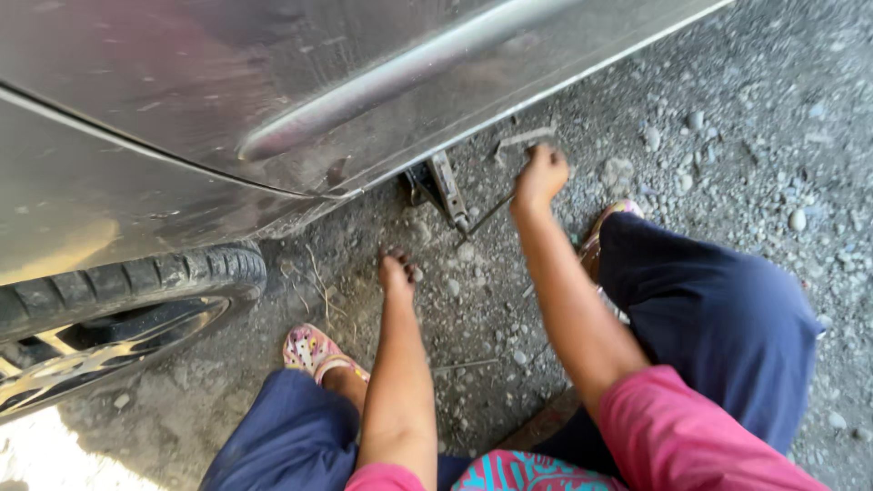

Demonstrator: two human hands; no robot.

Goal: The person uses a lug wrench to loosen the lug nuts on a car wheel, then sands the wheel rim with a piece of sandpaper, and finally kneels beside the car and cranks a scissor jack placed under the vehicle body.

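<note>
A scissor jack (441, 186) stands on the gravel under the sill of a dark grey car (227, 100). My right hand (539, 175) is closed around the thin metal jack handle (509, 173), whose bent end sticks out above my fist and whose rod runs to the jack's base. My left hand (397, 271) rests fingers-down on the ground, a little in front of the jack and apart from it, holding nothing. I am crouched, in dark blue trousers and pink sleeves.
The car's tyre and wheel (109, 314) sit at the left. Loose gravel and small stones (727, 136) cover the ground. My feet in patterned sandals (314, 350) are planted near the car, one beside each arm.
</note>
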